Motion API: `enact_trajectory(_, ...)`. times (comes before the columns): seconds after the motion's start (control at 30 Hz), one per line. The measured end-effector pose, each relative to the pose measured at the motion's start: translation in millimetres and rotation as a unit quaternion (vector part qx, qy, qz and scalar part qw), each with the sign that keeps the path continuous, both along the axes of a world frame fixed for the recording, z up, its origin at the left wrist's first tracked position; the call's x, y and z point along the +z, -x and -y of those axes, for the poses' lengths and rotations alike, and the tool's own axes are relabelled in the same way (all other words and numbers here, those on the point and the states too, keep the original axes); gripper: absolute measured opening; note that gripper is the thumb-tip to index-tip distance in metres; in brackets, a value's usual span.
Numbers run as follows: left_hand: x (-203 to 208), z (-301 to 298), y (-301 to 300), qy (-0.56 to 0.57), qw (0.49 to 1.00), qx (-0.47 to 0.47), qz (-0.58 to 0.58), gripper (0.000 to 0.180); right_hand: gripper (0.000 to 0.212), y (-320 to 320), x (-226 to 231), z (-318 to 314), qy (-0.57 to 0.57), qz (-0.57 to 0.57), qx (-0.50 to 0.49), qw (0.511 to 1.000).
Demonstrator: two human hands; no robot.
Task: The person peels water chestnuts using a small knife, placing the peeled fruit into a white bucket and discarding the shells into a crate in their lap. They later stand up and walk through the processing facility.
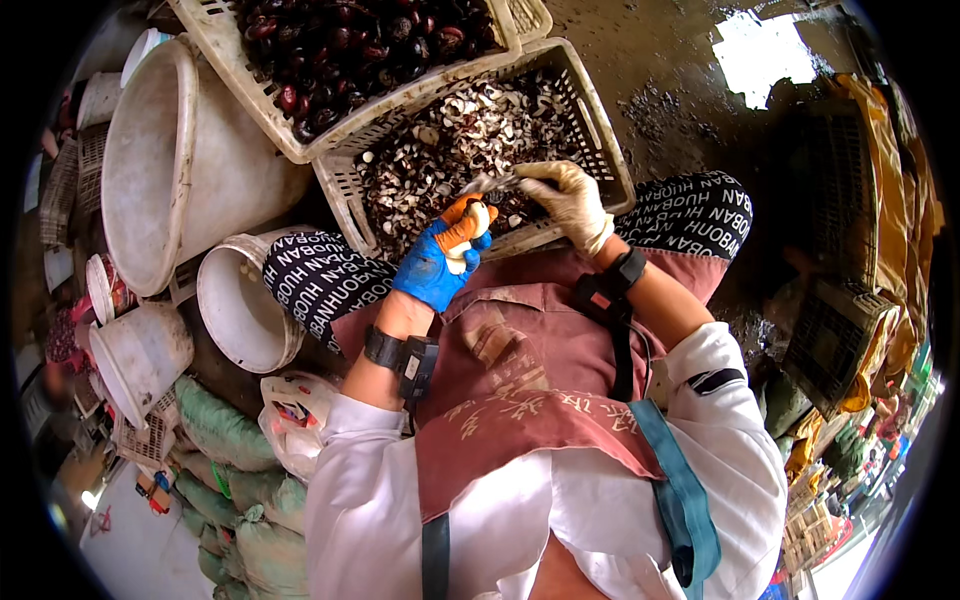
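My left hand, in a blue glove with orange fingers, is closed around a small pale, cream-coloured piece. Its exact kind is partly hidden by the fingers. My right hand, in a cream glove, pinches a thin grey metal blade, like a small peeling knife. The blade reaches left to just above the left fingertips. Both hands are over the near edge of a cream plastic crate. Inside it lie many dark and white peelings.
A second crate of glossy dark red-brown round pieces overlaps the first crate's far left. Large white tubs and a white bucket stand to my left, near green sacks. Dark crates are at right.
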State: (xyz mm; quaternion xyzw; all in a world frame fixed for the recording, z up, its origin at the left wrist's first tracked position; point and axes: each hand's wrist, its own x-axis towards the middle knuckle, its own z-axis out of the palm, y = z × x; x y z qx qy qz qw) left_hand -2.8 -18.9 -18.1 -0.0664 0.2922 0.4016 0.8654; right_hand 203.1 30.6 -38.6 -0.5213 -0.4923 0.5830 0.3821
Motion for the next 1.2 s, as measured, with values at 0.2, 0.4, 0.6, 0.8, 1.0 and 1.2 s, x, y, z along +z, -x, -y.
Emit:
enact_trajectory(0.2, -18, 3, 10, -0.009, 1.0, -0.02, -0.009, 0.036, 0.017, 9, 9, 8, -0.041, -0.007, 0.033, 0.999)
enact_trajectory(0.4, -7, -2, 4, -0.041, 0.995, 0.015, -0.084, 0.038, 0.02, 1, 4, 7, 0.101, -0.126, -0.03, 0.986)
enact_trajectory(0.6, 15, -7, -4, -0.129, 0.944, 0.029, -0.302, 0.04, 0.021, -4, 18, 16, 0.024, -0.028, -0.028, 0.999)
enact_trajectory(0.8, 11, -6, -12, -0.172, 0.887, 0.091, -0.419, 0.041, 0.019, -3, 23, 22, 0.062, -0.028, -0.06, 0.996)
enact_trajectory(1.0, 1, -2, -13, -0.258, 0.814, 0.028, -0.519, 0.038, 0.022, -13, 18, 14, 0.015, 0.148, 0.027, 0.989)
enact_trajectory(1.2, -2, -7, -10, -0.216, 0.845, 0.042, -0.487, 0.038, 0.021, 0, 1, 10, 0.024, 0.08, 0.009, 0.996)
